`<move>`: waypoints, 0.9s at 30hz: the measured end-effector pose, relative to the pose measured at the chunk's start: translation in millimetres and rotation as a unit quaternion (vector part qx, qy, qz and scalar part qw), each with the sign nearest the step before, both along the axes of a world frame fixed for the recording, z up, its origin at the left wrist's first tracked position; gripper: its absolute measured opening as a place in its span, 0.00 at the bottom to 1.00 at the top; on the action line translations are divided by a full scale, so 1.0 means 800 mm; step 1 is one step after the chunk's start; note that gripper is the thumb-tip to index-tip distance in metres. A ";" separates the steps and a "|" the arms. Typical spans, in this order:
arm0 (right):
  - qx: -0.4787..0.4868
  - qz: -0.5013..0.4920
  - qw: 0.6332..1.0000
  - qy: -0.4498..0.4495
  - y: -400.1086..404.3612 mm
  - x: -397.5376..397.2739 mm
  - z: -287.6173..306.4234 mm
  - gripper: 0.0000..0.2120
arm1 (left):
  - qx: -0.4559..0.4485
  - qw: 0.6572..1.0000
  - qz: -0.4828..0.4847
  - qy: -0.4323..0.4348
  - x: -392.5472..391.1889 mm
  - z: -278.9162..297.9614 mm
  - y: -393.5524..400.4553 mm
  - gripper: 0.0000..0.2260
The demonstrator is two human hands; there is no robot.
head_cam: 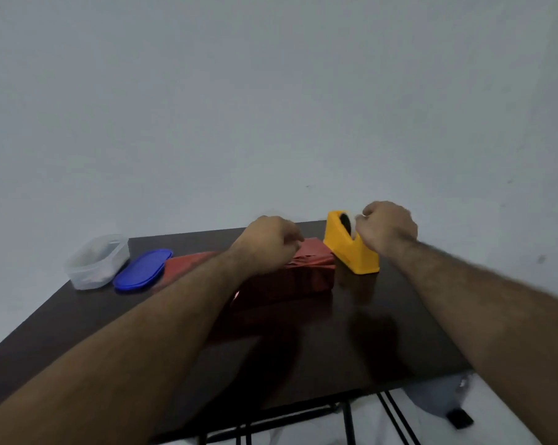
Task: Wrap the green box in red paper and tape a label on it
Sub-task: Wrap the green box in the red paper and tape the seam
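Note:
A long box wrapped in red paper [306, 274] lies across the middle of the dark table [351, 332]; no green shows. My left hand [266, 244] rests on top of the box with its fingers curled down onto the folded paper. Just right of the box stands a yellow tape dispenser [349, 248]. My right hand [387, 227] is at the dispenser's top, fingers pinching the tape at the roll. I see no label.
A clear plastic container [96, 260] stands at the table's far left, with its blue lid [142, 269] lying beside it. A grey wall rises right behind the table. The table's black legs [348, 419] and a pale floor show below the near edge.

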State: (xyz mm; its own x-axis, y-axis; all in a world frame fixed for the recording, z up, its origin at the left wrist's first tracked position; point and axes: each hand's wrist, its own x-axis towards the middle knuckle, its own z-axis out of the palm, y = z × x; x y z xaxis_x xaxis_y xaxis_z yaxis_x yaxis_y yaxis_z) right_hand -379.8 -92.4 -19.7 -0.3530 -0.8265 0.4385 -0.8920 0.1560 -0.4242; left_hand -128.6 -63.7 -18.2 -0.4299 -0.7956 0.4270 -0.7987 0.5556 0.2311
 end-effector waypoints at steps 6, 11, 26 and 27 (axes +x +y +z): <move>0.152 0.040 0.955 -0.253 -0.041 -0.043 0.022 0.16 | 0.056 0.998 -0.009 -0.009 -0.110 0.002 -0.077 0.07; 0.296 0.027 0.920 -0.255 -0.058 -0.049 0.036 0.13 | 0.090 0.996 0.022 0.003 -0.175 -0.007 -0.108 0.18; 0.222 0.028 0.847 -0.482 -0.001 -0.064 0.003 0.15 | 0.067 0.994 0.080 0.023 -0.194 -0.022 -0.103 0.16; 0.207 0.021 0.845 -0.493 -0.002 -0.065 -0.008 0.15 | 0.067 0.994 0.081 0.024 -0.194 -0.023 -0.103 0.16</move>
State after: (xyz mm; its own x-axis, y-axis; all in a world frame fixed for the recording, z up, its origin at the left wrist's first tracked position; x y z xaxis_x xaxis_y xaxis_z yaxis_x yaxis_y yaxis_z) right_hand -432.2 -93.8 -26.1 -0.3438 -0.8583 -0.3810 -0.1464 0.4498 -0.8811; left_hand -283.6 -145.7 -36.5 -0.2726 -0.9043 0.3285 -0.8618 0.3813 0.3346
